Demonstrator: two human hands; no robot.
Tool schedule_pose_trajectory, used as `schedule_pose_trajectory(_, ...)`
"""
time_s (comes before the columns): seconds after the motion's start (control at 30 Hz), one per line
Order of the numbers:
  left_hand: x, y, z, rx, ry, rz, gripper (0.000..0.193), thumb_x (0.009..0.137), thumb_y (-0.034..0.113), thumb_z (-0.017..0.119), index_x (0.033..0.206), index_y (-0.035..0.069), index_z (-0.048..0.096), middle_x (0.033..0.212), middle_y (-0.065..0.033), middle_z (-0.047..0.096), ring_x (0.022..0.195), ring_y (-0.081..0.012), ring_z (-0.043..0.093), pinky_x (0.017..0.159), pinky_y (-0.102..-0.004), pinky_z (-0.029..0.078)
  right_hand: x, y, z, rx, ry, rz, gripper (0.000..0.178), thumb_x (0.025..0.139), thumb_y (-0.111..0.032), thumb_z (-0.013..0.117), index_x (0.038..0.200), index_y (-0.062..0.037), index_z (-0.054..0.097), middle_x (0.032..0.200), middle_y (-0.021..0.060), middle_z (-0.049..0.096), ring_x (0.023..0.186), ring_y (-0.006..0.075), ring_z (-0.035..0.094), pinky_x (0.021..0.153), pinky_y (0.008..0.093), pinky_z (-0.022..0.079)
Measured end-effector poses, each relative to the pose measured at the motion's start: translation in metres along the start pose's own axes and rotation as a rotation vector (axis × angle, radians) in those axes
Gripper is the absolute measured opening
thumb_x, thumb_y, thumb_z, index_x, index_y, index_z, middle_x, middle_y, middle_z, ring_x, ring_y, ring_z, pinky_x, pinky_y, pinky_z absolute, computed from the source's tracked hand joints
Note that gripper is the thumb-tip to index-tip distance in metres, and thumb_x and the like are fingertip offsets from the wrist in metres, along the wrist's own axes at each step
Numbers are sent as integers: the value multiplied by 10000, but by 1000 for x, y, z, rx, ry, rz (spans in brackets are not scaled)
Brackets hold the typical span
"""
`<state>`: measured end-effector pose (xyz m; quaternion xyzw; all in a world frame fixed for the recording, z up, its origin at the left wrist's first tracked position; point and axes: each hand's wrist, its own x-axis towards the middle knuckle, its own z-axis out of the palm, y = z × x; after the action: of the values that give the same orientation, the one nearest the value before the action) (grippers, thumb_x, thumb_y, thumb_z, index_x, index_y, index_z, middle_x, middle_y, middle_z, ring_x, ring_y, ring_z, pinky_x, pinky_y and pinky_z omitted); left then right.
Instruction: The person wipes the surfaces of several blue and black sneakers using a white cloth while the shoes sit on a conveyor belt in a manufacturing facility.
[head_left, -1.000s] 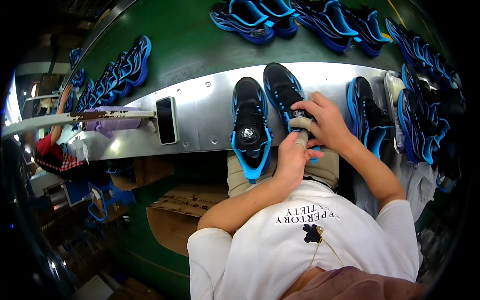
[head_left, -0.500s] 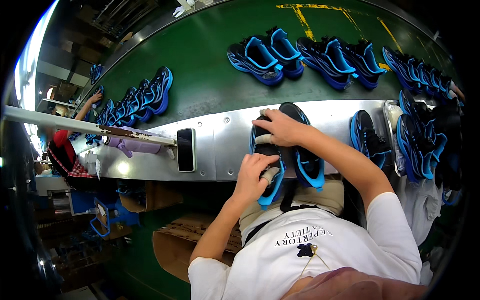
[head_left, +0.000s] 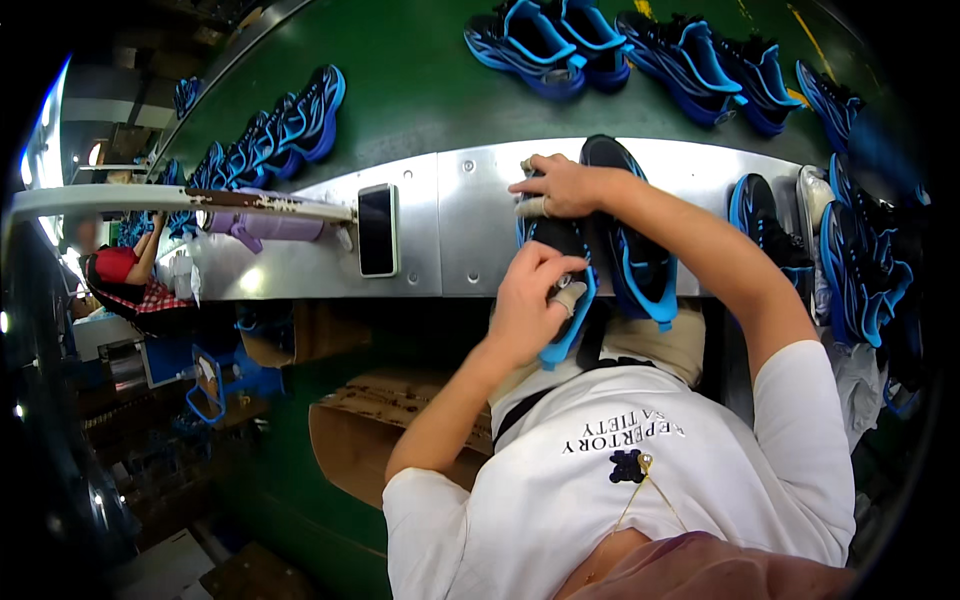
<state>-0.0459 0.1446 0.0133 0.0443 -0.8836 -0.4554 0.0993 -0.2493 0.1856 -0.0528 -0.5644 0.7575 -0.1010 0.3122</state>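
A black and blue sneaker [head_left: 556, 236] lies at the bench's near edge, toe pointing away and heel toward me. My right hand [head_left: 560, 187] wraps across its toe; some fingertips wear beige covers. Over the collar, my left hand [head_left: 535, 295] grips the near part with bent fingers, thumb side on the opening. What the left fingertips pinch inside is hidden. Just to the right, a matching sneaker [head_left: 642, 262] lies parallel beneath my right forearm, untouched by the fingers.
A phone [head_left: 377, 231] and a purple bottle [head_left: 275, 226] lie on the metal ledge [head_left: 440, 222] to the left, by a worn white pole [head_left: 270, 203]. Sneaker pairs [head_left: 680, 65] stand on the green surface beyond. More sneakers [head_left: 860, 265] crowd the right. A cardboard box [head_left: 365, 425] sits below; a co-worker [head_left: 125, 265] is far left.
The view has shifted, so the bench and shoes sit higher in the picture. Both hands stay on the same sneaker. The co-worker's arm at far left has drawn back from the shoes.
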Motion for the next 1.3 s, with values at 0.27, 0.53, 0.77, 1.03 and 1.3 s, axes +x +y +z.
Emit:
schedule_pose_trajectory(0.27, 5, -3, -15, -61, -163, -153, 456, 769, 32, 657, 1214, 83, 572, 1042, -53, 608, 908, -196, 520, 760, -281, 436, 13, 15, 11, -44, -8, -121, 557, 885, -603, 448, 1353, -305, 501, 1450, 147, 340, 1275, 415, 343, 1091, 468, 287)
schedule_pose_trajectory(0.53, 6, -9, -16, -145, -169, -149, 421, 775, 111, 697, 1175, 77, 570, 1056, -65, 581, 953, -214, 501, 792, -303, 428, 1, -1, -5, 25, -54, -8, 531, 899, -584, 442, 1349, -309, 504, 1446, 141, 345, 1272, 420, 345, 1091, 468, 286)
schedule_pose_trajectory(0.77, 5, 0, -11, 138, -44, -130, 491, 769, 72, 681, 1243, 82, 556, 1017, -62, 605, 958, -212, 511, 835, -299, 418, 3, 4, -4, -74, -76, -105, 482, 910, -525, 449, 1334, -308, 519, 1432, 134, 371, 1263, 416, 356, 1083, 473, 287)
schedule_pose_trajectory(1.03, 3, 0, -5, 64, 14, 20, 392, 747, 121, 731, 1107, 64, 589, 994, -68, 579, 863, -198, 535, 788, -270, 429, -2, -2, -5, 24, -21, -19, 424, 922, -466, 429, 1306, -323, 539, 1407, 140, 398, 1245, 404, 377, 1056, 458, 313)
schedule_pose_trajectory(1.3, 6, -8, -12, 20, -52, 65, 432, 738, 172, 749, 1115, 52, 575, 948, -63, 578, 926, -216, 511, 803, -301, 429, -2, 1, -3, -59, -38, -68, 414, 929, -430, 446, 1308, -293, 541, 1407, 113, 419, 1246, 384, 388, 1046, 447, 329)
